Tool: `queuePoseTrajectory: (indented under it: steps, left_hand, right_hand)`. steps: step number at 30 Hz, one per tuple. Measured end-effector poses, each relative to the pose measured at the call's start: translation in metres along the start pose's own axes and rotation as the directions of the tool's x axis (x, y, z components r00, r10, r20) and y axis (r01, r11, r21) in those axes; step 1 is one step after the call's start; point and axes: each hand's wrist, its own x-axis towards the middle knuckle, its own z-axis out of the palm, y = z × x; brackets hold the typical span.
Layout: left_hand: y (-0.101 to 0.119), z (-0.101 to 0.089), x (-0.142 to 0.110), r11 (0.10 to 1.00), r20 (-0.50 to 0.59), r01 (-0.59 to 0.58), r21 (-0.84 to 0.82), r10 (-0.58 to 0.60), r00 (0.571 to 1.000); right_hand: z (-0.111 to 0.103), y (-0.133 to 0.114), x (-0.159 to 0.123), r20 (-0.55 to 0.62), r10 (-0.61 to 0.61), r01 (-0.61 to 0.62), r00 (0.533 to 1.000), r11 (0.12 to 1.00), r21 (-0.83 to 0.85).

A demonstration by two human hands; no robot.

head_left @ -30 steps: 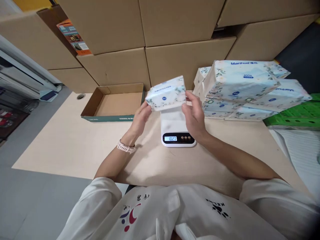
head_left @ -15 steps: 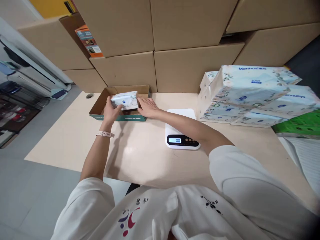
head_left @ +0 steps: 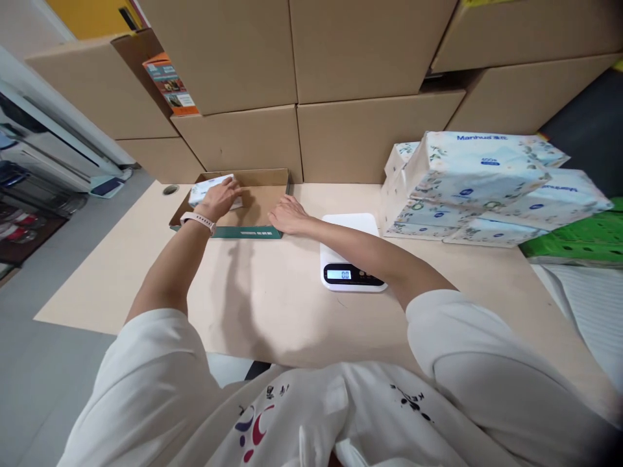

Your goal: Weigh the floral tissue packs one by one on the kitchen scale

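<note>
Left hand: my palm is turned down over a tissue pack, fingers bent across its top; I cannot tell whether they grip it or only press on it.
Right hand: my fingers curl at the right end of the tray, by its front corner; whether they pinch the rim, I cannot tell.
Tissue pack: it sits inside the tray, at the left end, partly hidden under my left hand.
Tray: shallow, brown cardboard within, green on the front wall, with bare bottom showing between my hands.
Wristband: pale, around my left wrist.
Scale: white, to the right of the tray, under my right forearm; its display reads 0.0.
Stack of tissue packs: white with flower print, right of the scale.
Green packs: beside the stack, at far right.
Cardboard boxes: piled behind the table.
</note>
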Motion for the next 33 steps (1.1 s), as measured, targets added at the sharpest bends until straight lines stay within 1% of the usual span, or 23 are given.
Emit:
queuePoseTrajectory:
  steps: [2,4,8,10,11,12,13,15,17,20,23,25,27,28,29,30,31,32,33]
  left_hand:
    - [-0.004,0.002,0.002,0.999,-0.006,0.045,0.026,-0.045,0.999]
    - [-0.001,0.003,0.004,0.996,-0.002,0.060,0.059,-0.060,0.998]
    - [0.009,0.003,0.005,0.997,0.073,0.028,0.077,-0.033,0.997]
    - [0.007,0.003,0.001,0.997,0.045,0.037,0.066,-0.040,0.998]
    - [0.004,0.004,-0.003,0.995,0.007,0.073,0.063,-0.073,0.997]
    - [0.000,0.004,-0.008,0.989,-0.032,0.133,0.061,-0.132,0.991]
    - [-0.005,0.006,-0.013,0.976,-0.066,0.209,0.058,-0.205,0.977]
    - [-0.016,0.010,-0.019,0.936,-0.096,0.350,0.042,-0.345,0.934]
    - [-0.025,0.014,-0.020,0.911,-0.114,0.413,0.012,-0.409,0.905]
    - [-0.032,0.018,-0.010,0.892,-0.153,0.450,-0.043,-0.451,0.879]
    - [-0.027,0.016,0.005,0.850,-0.164,0.501,-0.164,-0.524,0.836]
    - [-0.016,0.010,0.013,0.829,-0.237,0.484,-0.282,-0.549,0.802]
    - [0.001,-0.002,0.017,0.828,-0.362,0.389,-0.403,-0.535,0.763]
    - [0.013,-0.009,0.016,0.827,-0.421,0.316,-0.464,-0.520,0.743]
    - [0.028,-0.017,0.014,0.820,-0.467,0.228,-0.525,-0.501,0.728]
    - [0.046,-0.026,0.011,0.802,-0.498,0.126,-0.583,-0.476,0.725]
    - [0.066,-0.035,0.006,0.765,-0.510,0.018,-0.644,-0.446,0.735]
    - [0.089,-0.045,0.000,0.700,-0.509,-0.102,-0.707,-0.403,0.761]
    - [0.113,-0.054,-0.006,0.604,-0.494,-0.223,-0.765,-0.328,0.805]
  right_hand:
    - [-0.001,-0.001,-0.001,0.001,0.000,0.000,1.000,1.000,0.002]
    - [-0.001,-0.001,-0.002,-0.003,0.001,-0.001,1.000,1.000,0.004]
    - [0.001,0.000,-0.002,-0.022,0.003,-0.003,1.000,1.000,0.009]
    - [0.003,0.001,-0.003,-0.031,0.001,0.000,1.000,1.000,0.014]
    - [0.004,0.002,-0.003,-0.038,-0.002,0.002,0.999,1.000,0.016]
    - [0.005,0.002,-0.004,-0.045,-0.004,0.005,0.999,1.000,0.018]
    - [0.005,0.003,-0.004,-0.053,-0.007,0.008,0.999,1.000,0.020]
    - [0.006,0.003,-0.006,-0.067,-0.011,0.012,0.998,1.000,0.023]
    - [0.006,0.003,-0.006,-0.074,-0.010,0.011,0.997,1.000,0.023]
    - [0.006,0.004,-0.005,-0.074,-0.001,0.002,0.997,1.000,0.021]
    - [0.006,0.001,-0.003,-0.071,0.007,-0.006,0.997,1.000,0.022]
    - [0.005,-0.004,-0.010,-0.100,0.002,0.002,0.995,0.999,0.039]
    - [0.002,-0.011,-0.033,-0.189,-0.055,0.068,0.981,0.996,0.065]
    - [-0.001,-0.013,-0.051,-0.264,-0.109,0.132,0.958,0.989,0.071]
    - [-0.006,-0.013,-0.073,-0.357,-0.173,0.210,0.918,0.975,0.067]
    - [-0.011,-0.011,-0.099,-0.465,-0.237,0.290,0.853,0.956,0.043]
    - [-0.017,-0.004,-0.127,-0.581,-0.289,0.356,0.761,0.934,0.002]
    - [-0.024,0.007,-0.156,-0.696,-0.308,0.390,0.649,0.920,-0.043]
    - [-0.030,0.021,-0.184,-0.798,-0.299,0.386,0.524,0.918,-0.090]
